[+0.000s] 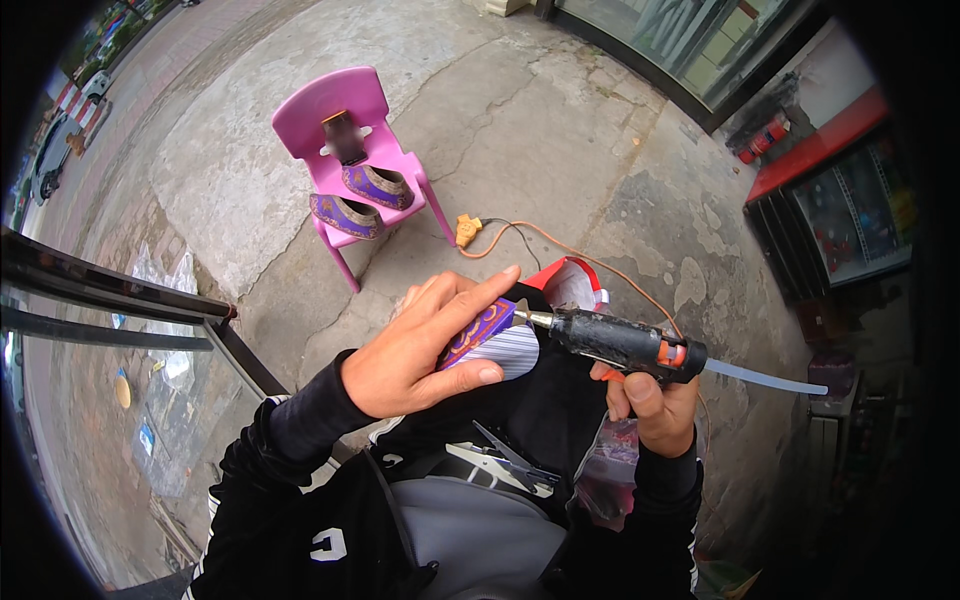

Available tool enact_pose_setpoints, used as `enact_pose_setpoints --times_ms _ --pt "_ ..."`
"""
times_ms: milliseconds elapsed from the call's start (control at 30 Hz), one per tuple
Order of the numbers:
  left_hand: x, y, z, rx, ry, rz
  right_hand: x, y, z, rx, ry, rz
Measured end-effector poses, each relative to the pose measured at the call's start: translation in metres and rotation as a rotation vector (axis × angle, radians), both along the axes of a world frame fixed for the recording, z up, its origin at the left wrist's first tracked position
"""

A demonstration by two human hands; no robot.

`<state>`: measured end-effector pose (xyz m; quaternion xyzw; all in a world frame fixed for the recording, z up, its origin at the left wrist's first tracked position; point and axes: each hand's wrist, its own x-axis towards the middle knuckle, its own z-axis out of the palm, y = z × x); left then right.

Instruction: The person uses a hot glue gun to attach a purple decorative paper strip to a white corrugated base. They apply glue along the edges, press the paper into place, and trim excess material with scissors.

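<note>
Close to our body, on the near side of the glue gun (620, 342), a tool with pale and dark parts (500, 468) is lying on our lap (470, 515). A see-through bag (610, 465) is sitting on that near side too. Our right hand (655, 405) is curling around the back part of the glue gun, and some of its fingers are hiding. A long, cloudy glue stick (770, 380) is poking out of the back end, to the right. Just left of the glue gun's tip, our left hand (410, 350) is pinching the purple piece (487, 335) between thumb and fingers, with one finger pointing out straight. The purple piece is showing gold swirls and a stripy side. The tip is pointing at its end, but we cannot tell if they are touching.

Just past the glue gun, a red and white thing (572, 283) is showing. Farther past it, an orange cord (560, 243) is curving near a yellow plug (467, 230). Past the glue gun and to its left, a pink chair (320, 105) is standing, and two curved purple things (378, 187) are resting on its seat. Far right of the glue gun, we are seeing a red fire extinguisher (765, 138). Farthest away, far left of it, a car (52, 155) is showing.
</note>
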<state>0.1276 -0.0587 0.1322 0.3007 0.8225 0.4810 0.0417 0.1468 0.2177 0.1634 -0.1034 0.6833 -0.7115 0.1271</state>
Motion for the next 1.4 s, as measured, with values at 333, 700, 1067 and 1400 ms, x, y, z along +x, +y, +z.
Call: enact_pose_setpoints --times_ms 333,700,1067,1400 --pt "0.0 -0.004 0.001 -0.014 -0.046 0.007 -0.07 0.058 -0.048 0.499 0.234 -0.461" --pt "-0.006 -0.003 -0.001 -0.002 -0.091 0.061 -0.122 0.112 -0.253 1.421 0.532 -0.405" --pt "-0.015 -0.001 -0.004 0.024 -0.064 0.028 -0.086 0.081 -0.271 1.386 0.716 -0.181" --pt "-0.014 0.004 0.001 0.001 -0.008 -0.016 -0.062 0.001 -0.055 0.302 0.398 0.035"
